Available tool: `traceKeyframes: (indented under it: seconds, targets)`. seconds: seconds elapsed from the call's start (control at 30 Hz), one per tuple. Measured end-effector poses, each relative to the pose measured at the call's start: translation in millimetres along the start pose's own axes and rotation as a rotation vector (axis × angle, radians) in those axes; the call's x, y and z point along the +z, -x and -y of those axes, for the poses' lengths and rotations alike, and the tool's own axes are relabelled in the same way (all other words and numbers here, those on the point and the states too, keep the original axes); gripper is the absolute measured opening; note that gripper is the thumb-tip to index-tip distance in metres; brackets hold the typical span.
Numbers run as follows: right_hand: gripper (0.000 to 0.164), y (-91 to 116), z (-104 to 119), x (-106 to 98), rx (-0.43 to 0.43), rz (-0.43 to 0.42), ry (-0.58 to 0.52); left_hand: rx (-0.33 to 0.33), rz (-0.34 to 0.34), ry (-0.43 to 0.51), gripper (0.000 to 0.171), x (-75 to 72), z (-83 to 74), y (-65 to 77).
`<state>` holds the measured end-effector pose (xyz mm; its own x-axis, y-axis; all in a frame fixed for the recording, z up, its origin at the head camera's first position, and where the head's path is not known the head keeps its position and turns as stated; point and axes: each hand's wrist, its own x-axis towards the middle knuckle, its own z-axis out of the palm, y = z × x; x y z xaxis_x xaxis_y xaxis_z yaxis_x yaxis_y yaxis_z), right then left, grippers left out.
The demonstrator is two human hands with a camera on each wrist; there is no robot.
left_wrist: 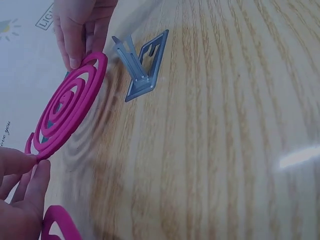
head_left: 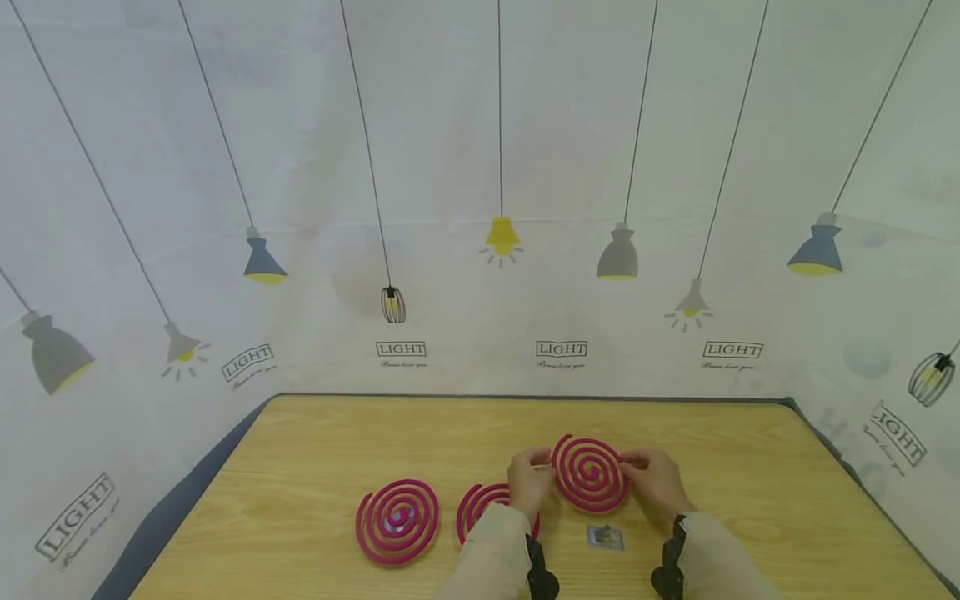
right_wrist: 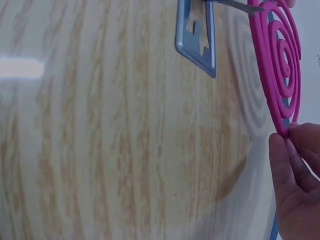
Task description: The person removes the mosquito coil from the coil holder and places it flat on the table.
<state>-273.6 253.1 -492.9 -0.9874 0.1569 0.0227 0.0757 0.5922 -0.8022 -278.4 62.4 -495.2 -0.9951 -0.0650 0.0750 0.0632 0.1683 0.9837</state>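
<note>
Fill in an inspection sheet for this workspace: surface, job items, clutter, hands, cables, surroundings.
Surface: wood-grain table; glare in both wrist views.
Held coil: magenta, tilted, raised off the table.
Other coils: left coil and middle coil, the latter partly hidden by the left sleeve.
Stand: metal, on the table, tab raised.
Clutter: nothing seen.
Left hand: pinches held coil's left edge.
Right hand: pinches its right edge.
Cables: nothing seen; lamp cords look printed.
Surroundings: pale wall, lamp pictures, LIGHT lettering.
</note>
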Motion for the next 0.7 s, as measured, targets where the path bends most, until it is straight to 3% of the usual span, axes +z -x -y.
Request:
traceKeyframes:
  seconds: [0.03,0.13,0.23,0.27,0.37,0.7]
  targets:
    - [0.018,0,0,0,-0.005,-0.002,0.004,0.044,0.006,0.012,0.025,1.3,8.4,-3.6]
    - [0.018,1,-2,1,-0.017,0.008,0.002,0.043,0.029,-0.016,0.023,0.2,10.0,-3.9]
    - [0.018,2,-3,1,-0.039,0.017,0.010,-0.007,0.056,-0.037,0.021,-0.7,6.0,-1.9]
    - [0.018,3,-3,1,-0.044,0.023,0.014,-0.068,0.066,-0.058,0.022,-1.9,-2.1,1.0]
    - [0.017,2,-5,1,-0.062,0.028,0.025,-0.108,0.091,-0.077,0.022,-1.1,-4.0,0.9]
    - [0.015,-1,-13,3,-0.043,0.037,0.020,-0.138,0.142,-0.117,0.023,-1.1,-2.9,-3.4]
